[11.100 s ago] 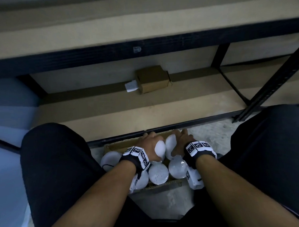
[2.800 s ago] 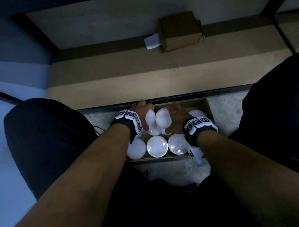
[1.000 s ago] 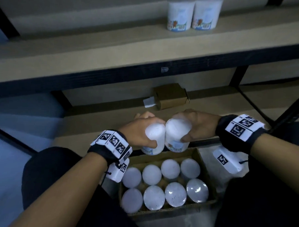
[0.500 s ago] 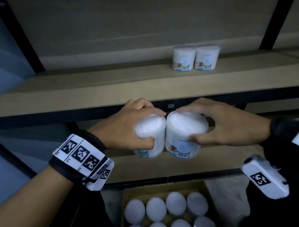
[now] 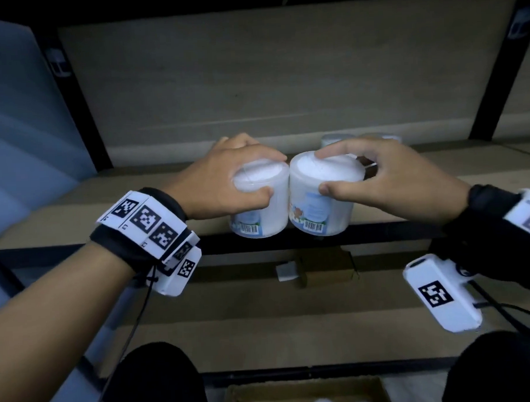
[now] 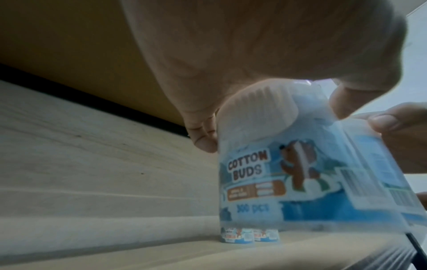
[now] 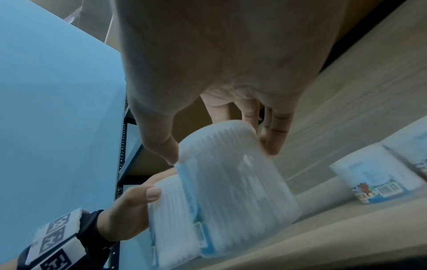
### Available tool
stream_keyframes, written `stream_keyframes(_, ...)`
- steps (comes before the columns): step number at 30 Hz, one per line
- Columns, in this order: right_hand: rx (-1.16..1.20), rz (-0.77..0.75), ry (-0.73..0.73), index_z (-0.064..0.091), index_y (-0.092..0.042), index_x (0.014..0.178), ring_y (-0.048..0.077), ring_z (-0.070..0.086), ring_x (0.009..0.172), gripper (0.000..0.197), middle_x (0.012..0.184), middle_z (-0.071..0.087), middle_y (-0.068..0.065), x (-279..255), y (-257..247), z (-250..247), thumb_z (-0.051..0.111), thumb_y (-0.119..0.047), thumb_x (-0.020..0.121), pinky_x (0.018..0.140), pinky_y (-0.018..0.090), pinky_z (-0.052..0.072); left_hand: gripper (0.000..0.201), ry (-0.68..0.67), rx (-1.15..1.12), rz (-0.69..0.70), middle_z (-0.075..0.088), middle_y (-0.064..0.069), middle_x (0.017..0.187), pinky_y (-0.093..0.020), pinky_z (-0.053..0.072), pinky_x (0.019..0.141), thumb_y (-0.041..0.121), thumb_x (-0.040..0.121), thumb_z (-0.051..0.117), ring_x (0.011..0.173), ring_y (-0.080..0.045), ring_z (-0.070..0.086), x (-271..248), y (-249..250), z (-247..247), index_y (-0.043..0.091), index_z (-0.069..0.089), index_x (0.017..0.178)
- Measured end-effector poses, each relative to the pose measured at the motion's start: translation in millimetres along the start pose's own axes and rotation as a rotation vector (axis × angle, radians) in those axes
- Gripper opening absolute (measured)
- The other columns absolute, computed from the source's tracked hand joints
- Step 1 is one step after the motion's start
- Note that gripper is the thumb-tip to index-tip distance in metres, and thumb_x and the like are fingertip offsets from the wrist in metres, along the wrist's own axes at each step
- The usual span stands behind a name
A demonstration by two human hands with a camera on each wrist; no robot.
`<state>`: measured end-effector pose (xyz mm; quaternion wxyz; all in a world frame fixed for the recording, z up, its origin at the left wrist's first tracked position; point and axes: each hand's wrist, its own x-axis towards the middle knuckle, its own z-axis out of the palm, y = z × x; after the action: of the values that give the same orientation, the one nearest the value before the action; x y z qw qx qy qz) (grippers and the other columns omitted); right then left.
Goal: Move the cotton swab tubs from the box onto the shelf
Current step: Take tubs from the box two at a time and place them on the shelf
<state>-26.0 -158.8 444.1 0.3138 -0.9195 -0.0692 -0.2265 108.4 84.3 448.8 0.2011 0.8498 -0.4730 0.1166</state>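
Two white cotton swab tubs with blue labels are held side by side, touching, at the front edge of the upper shelf. My left hand grips the left tub by its lid from above; the label shows in the left wrist view. My right hand grips the right tub the same way. Two more tubs stand at the back of that shelf, also seen as a pair. The cardboard box with several tubs lies below, between my knees.
A small brown carton sits on the lower shelf. Black uprights frame the bay on both sides, with another board overhead. Bare shelf board stretches left of the held tubs and between them and the back pair.
Both hands lifted a tub each out of the box and raised them together. Since half a second ago they have risen further and moved forward to the upper shelf's front edge.
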Motion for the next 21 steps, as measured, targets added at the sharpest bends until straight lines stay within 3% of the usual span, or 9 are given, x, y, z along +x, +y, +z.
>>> stream_keyframes(5, -0.030, 0.006, 0.026, 0.067, -0.036, 0.122, -0.002, 0.055, 0.114, 0.052, 0.126, 0.060, -0.020, 22.2, 14.4, 14.0, 0.073, -0.056, 0.074, 0.092, 0.022, 0.047, 0.063, 0.035, -0.012, -0.041, 0.047, 0.017, 0.122, -0.022, 0.033, 0.089, 0.061, 0.070, 0.052, 0.115, -0.011, 0.041, 13.7, -14.5, 9.7, 0.050, 0.053, 0.132)
stream_keyframes(8, -0.037, 0.023, 0.078, 0.069, -0.038, 0.119, 0.000, 0.052, 0.117, 0.052, 0.126, 0.060, -0.019, 30.7, 20.0, 22.3, 0.069, -0.059, 0.071, 0.097, 0.027, 0.047, 0.062, 0.071, -0.028, -0.054, 0.048, 0.016, 0.124, -0.024, 0.033, 0.091, 0.059, 0.069, 0.052, 0.116, -0.010, 0.040, 19.5, -20.5, 14.6, 0.048, 0.055, 0.130)
stream_keyframes(11, -0.026, 0.055, 0.123, 0.069, -0.040, 0.115, 0.001, 0.053, 0.116, 0.043, 0.126, 0.058, -0.017, 36.4, 22.6, 27.5, 0.071, -0.052, 0.073, 0.098, 0.026, 0.046, 0.060, 0.088, -0.036, -0.062, 0.049, 0.015, 0.125, -0.026, 0.035, 0.094, 0.059, 0.070, 0.053, 0.119, -0.010, 0.041, 24.9, -26.4, 17.7, 0.048, 0.056, 0.129)
stream_keyframes(17, -0.050, 0.085, 0.106, 0.068, -0.042, 0.116, 0.004, 0.047, 0.123, 0.049, 0.129, 0.053, -0.012, 40.2, 24.1, 36.1, 0.066, -0.056, 0.069, 0.105, 0.036, 0.045, 0.060, 0.064, -0.058, -0.085, 0.048, 0.019, 0.125, -0.032, 0.041, 0.101, 0.057, 0.069, 0.057, 0.123, -0.010, 0.044, 29.7, -34.7, 23.4, 0.047, 0.055, 0.128)
stream_keyframes(21, -0.066, 0.092, 0.086, 0.065, -0.039, 0.118, 0.002, 0.045, 0.115, 0.036, 0.127, 0.049, -0.008, 40.0, 23.1, 45.5, 0.070, -0.038, 0.082, 0.101, 0.024, 0.040, 0.064, 0.063, -0.068, -0.078, 0.048, 0.018, 0.126, -0.033, 0.045, 0.100, 0.054, 0.071, 0.061, 0.119, -0.006, 0.048, 29.6, -38.7, 28.7, 0.042, 0.053, 0.134)
